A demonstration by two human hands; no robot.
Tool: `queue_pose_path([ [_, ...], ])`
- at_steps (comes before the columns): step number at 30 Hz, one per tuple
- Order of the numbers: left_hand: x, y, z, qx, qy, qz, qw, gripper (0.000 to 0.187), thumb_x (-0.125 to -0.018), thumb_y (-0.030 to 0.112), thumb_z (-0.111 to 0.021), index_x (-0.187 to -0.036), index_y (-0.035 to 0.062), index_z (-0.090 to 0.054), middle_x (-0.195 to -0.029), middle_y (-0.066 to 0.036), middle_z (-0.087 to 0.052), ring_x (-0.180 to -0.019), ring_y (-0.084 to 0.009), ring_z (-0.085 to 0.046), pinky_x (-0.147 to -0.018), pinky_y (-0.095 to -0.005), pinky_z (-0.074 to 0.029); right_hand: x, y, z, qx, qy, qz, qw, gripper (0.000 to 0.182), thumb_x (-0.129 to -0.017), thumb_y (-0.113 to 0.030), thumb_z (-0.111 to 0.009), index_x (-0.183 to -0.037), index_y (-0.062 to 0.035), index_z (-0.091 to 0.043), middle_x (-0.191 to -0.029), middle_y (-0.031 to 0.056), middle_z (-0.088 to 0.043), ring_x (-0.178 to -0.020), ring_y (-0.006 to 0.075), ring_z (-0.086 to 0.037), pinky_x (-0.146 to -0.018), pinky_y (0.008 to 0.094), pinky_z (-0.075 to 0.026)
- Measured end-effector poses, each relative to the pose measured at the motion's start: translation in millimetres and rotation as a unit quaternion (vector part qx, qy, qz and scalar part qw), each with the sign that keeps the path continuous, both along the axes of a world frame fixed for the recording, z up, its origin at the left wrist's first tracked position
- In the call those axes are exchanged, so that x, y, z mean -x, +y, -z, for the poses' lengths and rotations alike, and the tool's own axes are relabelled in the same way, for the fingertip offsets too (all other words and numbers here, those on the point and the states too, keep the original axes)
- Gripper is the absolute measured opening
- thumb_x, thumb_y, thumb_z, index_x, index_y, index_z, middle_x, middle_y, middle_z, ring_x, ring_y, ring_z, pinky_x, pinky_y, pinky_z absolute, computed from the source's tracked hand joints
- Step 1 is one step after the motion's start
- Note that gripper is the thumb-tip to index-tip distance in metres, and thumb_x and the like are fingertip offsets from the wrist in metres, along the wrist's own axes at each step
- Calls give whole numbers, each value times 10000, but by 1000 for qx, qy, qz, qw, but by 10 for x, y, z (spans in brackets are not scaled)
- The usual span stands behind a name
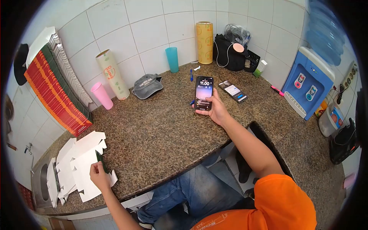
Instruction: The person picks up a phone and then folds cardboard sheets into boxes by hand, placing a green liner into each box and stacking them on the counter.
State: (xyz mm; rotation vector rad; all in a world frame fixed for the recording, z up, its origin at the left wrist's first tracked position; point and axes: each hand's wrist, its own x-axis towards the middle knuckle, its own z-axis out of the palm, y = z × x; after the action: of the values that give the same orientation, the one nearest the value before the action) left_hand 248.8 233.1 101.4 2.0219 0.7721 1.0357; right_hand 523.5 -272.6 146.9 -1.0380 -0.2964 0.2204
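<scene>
My right hand (215, 107) holds a black phone (204, 92) upright over the counter, its lit screen showing the time 11.00. The thumb rests on the lower part of that screen. At the lower left, my left hand (99, 176) has its fingers pressed together at the edge of white flattened cardboard pieces (84, 168), by a dark green strip. A second phone (233, 91) with a lit screen lies on the counter to the right of the held one.
The granite counter (153, 130) bears a stack of folded boxes (57, 92), two wrap rolls (113, 74), a pink cup (102, 96), a grey cap (147, 86), a teal cup (172, 59), a black bag (228, 53) and a blue water dispenser (309, 82).
</scene>
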Motion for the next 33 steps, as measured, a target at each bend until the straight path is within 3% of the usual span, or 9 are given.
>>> queue_pose_path([
  [9, -16, -85, -58, 13, 14, 10, 1000, 279, -1004, 228, -761, -845, 13, -680, -717, 13, -647, -652, -65, -504, -615, -260, -405, 21, 35, -12, 10, 0, 9, 1000, 604, -1016, -116, -433, -1597, -206, -294, -1353, 169, -648, -1135, 390, -739, -895, 555, -656],
  [16, 6, 54, 72, 18, -46, 44, 998, 199, -1015, 170, -639, -895, 15, -671, -790, 6, -612, -766, -90, -505, -702, -279, -419, 13, 43, 6, 20, -2, 8, 1000, 547, -1061, -151, -404, -1597, -191, -299, -1372, 186, -635, -1160, 416, -730, -898, 550, -666],
  [19, -4, 126, 103, 38, -53, 53, 996, 171, -1004, 152, -625, -911, 16, -670, -818, 7, -615, -782, -92, -506, -719, -277, -421, -17, 60, 42, 24, 5, 40, 999, 445, -1082, -171, -449, -1519, -135, -370, -1277, 165, -677, -1026, 397, -774, -737, 479, -696],
  [23, -6, 169, 99, 73, -68, 72, 992, 143, -992, 138, -640, -925, 16, -674, -850, 10, -637, -779, -85, -528, -721, -273, -432, -155, 119, -65, 100, 48, 127, 986, 480, -970, -235, -777, -1264, -61, -440, -1070, 143, -700, -728, 282, -778, -442, 347, -599],
  [26, -13, 127, 10, 114, -64, 75, 989, 113, -973, 120, -668, -930, 17, -689, -834, 9, -656, -752, -83, -545, -705, -270, -441, -435, -18, -39, 394, 20, 201, 897, 851, -674, -293, -1011, -1251, -8, -453, -932, 130, -707, -599, 193, -718, -387, 286, -456],
  [29, -45, 105, -8, 94, -41, 64, 993, 88, -950, 105, -695, -931, 19, -700, -807, 10, -666, -715, -87, -552, -691, -265, -446, -542, -91, -110, 539, -13, 179, 823, 876, -613, -282, -1010, -1252, -3, -479, -966, 141, -701, -615, 186, -663, -418, 320, -476],
  [30, -63, 110, 4, 78, -46, 61, 994, 139, -966, 155, -726, -907, 31, -696, -785, 12, -665, -688, -76, -546, -681, -253, -447, -513, -85, -101, 603, -92, 219, 762, 861, -621, -336, -977, -1238, 10, -485, -1042, 205, -721, -780, 309, -736, -590, 414, -587],
  [31, -34, 136, -13, 77, -48, 58, 994, 139, -966, 155, -726, -907, 31, -696, -785, 12, -665, -688, -76, -546, -681, -253, -447, -498, -73, -101, 601, -96, 218, 762, 861, -621, -336, -977, -1238, 10, -485, -1042, 205, -721, -780, 309, -736, -590, 414, -587],
  [33, 8, 178, -117, 154, 32, 56, 986, 211, -985, 242, -764, -893, 65, -692, -772, 26, -649, -682, -63, -545, -692, -245, -466, -471, -57, -140, 709, -129, 246, 648, 825, -685, -447, -912, -1232, 16, -502, -1126, 248, -727, -991, 416, -739, -851, 499, -607],
])
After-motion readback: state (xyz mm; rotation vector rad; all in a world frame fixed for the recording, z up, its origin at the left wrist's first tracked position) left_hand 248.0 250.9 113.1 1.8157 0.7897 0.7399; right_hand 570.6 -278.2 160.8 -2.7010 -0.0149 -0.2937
